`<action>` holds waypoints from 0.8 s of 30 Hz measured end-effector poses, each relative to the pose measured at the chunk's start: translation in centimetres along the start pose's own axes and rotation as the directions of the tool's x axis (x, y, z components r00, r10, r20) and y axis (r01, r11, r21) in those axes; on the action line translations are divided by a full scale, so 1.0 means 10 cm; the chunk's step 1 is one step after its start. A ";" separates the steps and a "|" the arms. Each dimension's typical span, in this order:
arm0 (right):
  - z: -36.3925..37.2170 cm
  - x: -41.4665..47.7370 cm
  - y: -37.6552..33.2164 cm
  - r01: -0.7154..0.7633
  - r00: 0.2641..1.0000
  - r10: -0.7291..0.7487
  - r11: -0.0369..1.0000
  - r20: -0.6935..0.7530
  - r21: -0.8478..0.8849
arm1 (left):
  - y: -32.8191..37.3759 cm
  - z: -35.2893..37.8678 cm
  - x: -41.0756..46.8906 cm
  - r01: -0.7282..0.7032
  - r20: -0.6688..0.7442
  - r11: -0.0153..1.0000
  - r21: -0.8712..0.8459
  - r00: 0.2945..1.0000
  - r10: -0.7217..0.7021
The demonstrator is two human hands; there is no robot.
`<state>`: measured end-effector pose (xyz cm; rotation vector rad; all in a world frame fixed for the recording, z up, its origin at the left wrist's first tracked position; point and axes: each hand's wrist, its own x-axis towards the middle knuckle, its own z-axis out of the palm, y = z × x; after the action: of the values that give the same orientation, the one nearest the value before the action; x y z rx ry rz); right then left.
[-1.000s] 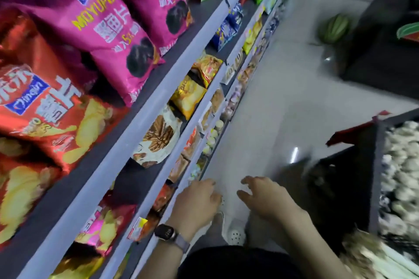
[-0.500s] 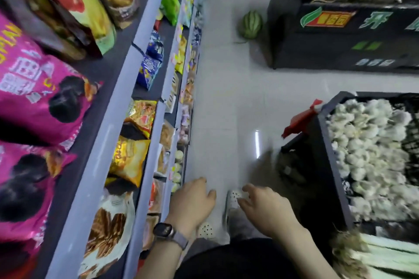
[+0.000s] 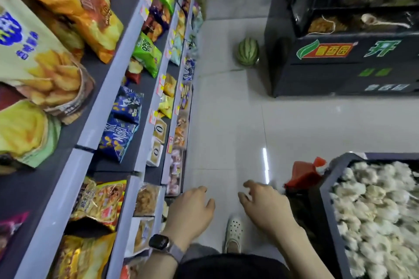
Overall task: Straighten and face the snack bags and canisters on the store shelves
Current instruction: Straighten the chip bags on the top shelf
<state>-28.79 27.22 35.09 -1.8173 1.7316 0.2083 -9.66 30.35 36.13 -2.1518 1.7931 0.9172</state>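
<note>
**A:** Why do the bags on the snack shelves [image 3: 99, 106] lean like that?

**B:** I'd judge they're propped on their bottom edges with their faces tipped to the aisle so shoppers can read them. The pale potato-chip bag [image 3: 38, 63] on the upper tier sits skewed. One tier down, the blue bag [image 3: 122, 124] slumps and the green bag [image 3: 147, 54] twists sideways. Those want facing. I can't pick out any canisters.

**A:** And the hands?

**B:** The left grip [image 3: 190, 213], with a watch [image 3: 158, 241] on its wrist, hangs just off the shelves' lowest front edge. Its fingers are loosely bent and hold nothing. The right grip [image 3: 265, 208] is further out from the shelves, over the floor, and is just as slack and empty.

**A:** Any containers?

**B:** There's a black crate [image 3: 326, 210] well apart from the shelves, across the aisle, heaped with garlic bulbs [image 3: 374, 210]. A red plastic bag [image 3: 303, 172] lies at the crate corner nearest the shelves.
</note>
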 end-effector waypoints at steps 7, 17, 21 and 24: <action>-0.67 0.99 -0.08 0.022 1.000 -0.022 1.000 -0.004 -0.021 | 0.24 -0.44 0.66 0.026 0.004 0.997 -0.067 1.000 -0.026; -1.22 2.22 -0.50 0.005 1.000 -0.006 0.997 -0.013 -0.073 | 0.34 -1.27 2.15 -0.010 0.005 0.996 -0.088 1.000 0.011; -1.47 2.63 -0.63 -0.023 1.000 0.021 0.996 -0.018 -0.084 | 0.39 -1.73 2.76 -0.081 -0.003 0.996 -0.033 0.997 0.081; -1.67 2.96 -0.67 -0.029 0.999 0.027 0.997 -0.021 -0.069 | 0.47 -2.04 3.19 -0.114 -0.034 0.992 -0.057 0.993 0.113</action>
<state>-23.41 -6.97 35.49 -1.8507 1.7848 0.2651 -4.93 -7.46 35.22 -2.1282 1.9444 0.9795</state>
